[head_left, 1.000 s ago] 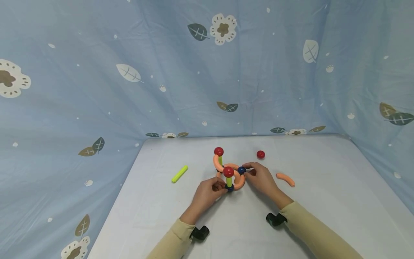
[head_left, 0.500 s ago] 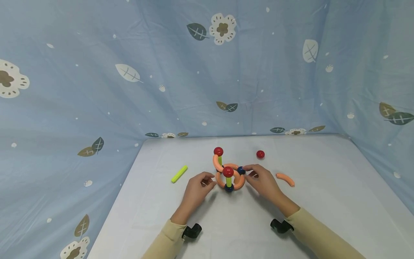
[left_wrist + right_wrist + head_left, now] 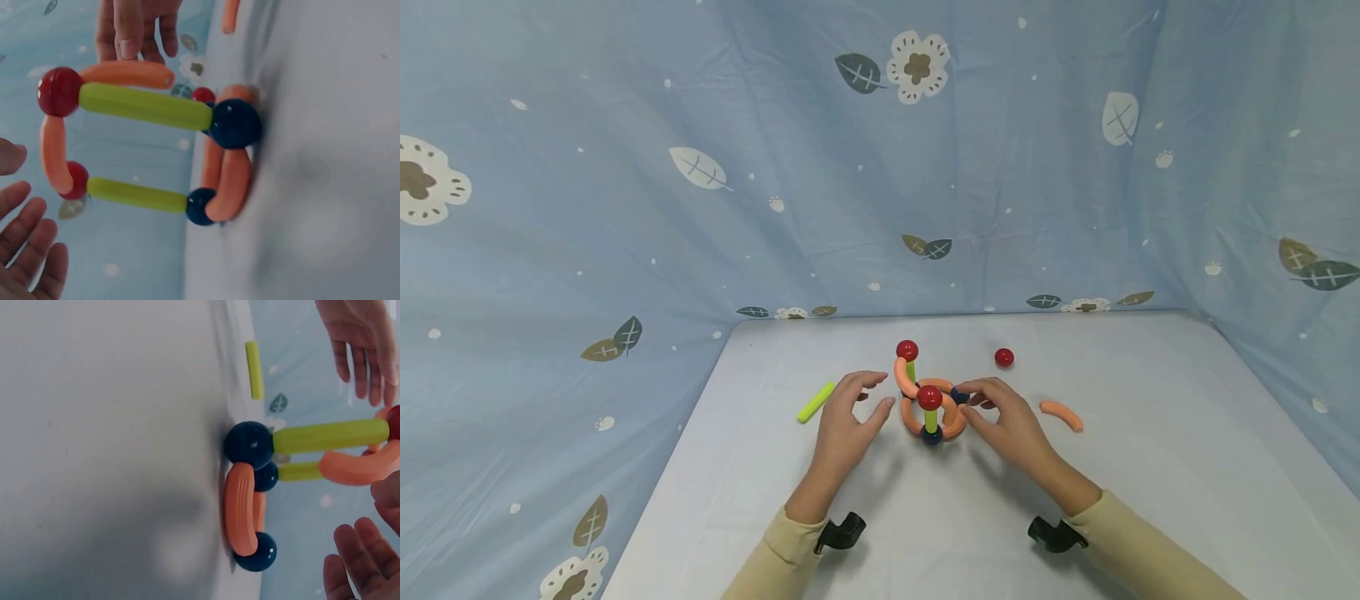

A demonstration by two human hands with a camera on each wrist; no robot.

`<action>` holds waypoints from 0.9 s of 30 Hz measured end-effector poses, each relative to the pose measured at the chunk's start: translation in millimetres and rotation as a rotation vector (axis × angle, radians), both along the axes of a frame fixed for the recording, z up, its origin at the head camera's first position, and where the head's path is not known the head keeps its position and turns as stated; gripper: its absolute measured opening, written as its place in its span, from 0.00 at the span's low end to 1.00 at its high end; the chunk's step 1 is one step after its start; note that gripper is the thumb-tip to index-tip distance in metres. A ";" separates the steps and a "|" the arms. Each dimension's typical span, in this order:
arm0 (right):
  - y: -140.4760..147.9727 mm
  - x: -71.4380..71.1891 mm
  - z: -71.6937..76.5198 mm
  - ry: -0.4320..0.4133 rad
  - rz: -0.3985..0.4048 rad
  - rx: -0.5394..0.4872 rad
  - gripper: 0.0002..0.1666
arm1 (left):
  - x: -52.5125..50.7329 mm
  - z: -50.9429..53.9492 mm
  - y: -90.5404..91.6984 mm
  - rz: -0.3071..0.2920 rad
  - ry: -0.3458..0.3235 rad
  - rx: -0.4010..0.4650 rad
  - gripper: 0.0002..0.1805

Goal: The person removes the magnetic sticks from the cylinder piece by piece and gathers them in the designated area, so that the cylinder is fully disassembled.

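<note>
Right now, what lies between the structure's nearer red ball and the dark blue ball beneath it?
A straight, upright yellow-green stick, as the head view shows.

Left forearm (image 3: 775, 558) and right forearm (image 3: 1150, 550), both in tan sleeves, enter from the lower edge of the head view and angle inward. Left hand (image 3: 842, 429): empty, fingers gently bent and directed inward, thumb parted from the forefinger by a wide gap. Right hand (image 3: 1011, 421): empty, thumb and forefinger extended inward with a narrower gap, remaining fingers loosely bent. The hands face each other, well apart. The left wrist view shows the left fingers (image 3: 30, 240) separated and relaxed.
</note>
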State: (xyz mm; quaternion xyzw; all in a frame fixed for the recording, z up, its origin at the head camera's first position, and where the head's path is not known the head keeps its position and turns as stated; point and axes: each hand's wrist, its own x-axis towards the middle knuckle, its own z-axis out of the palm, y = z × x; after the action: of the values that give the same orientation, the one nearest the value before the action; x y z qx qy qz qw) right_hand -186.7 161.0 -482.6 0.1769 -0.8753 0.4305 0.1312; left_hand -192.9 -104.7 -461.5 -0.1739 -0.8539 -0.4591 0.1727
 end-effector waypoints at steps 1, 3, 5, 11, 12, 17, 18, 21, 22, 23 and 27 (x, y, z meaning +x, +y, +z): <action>-0.8 0.6 0.6 0.001 0.003 -0.005 0.19 | 0.6 1.4 1.1 -0.007 0.021 -0.004 0.19; -2.1 1.8 1.4 0.005 0.009 -0.014 0.19 | 0.9 3.5 3.7 -0.024 0.058 -0.019 0.20; -3.1 3.2 2.4 0.010 0.010 -0.023 0.19 | 0.8 5.7 6.6 -0.050 0.087 -0.035 0.21; -6.6 6.5 3.2 0.051 0.049 -0.083 0.19 | -2.5 9.6 15.8 -0.178 0.132 -0.068 0.27; -7.4 6.7 2.9 0.054 0.058 -0.095 0.19 | -3.4 9.6 17.1 -0.198 0.136 -0.075 0.27; -12.2 7.6 1.0 0.061 0.074 -0.132 0.22 | -6.9 9.6 22.2 -0.264 0.185 -0.122 0.28; -13.4 7.8 0.9 0.062 0.074 -0.136 0.22 | -7.5 9.7 22.9 -0.271 0.201 -0.129 0.27; -17.2 8.8 1.4 0.055 0.080 -0.144 0.23 | -8.8 10.5 25.1 -0.290 0.232 -0.134 0.25; -18.3 9.0 1.5 0.052 0.080 -0.144 0.23 | -9.2 10.8 25.8 -0.298 0.237 -0.134 0.24; -19.2 9.0 1.1 0.048 0.081 -0.145 0.23 | -9.4 11.0 26.4 -0.304 0.240 -0.133 0.23; -21.7 8.7 -0.4 0.040 0.071 -0.142 0.22 | -10.0 11.9 28.5 -0.306 0.227 -0.139 0.21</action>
State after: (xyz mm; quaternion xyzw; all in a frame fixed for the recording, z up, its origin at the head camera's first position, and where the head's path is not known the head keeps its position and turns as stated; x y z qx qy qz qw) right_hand -178.0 139.3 -483.0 0.2067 -0.8330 0.4922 0.1455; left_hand -202.9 -76.2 -449.6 -0.3639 -0.8222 -0.3973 0.1837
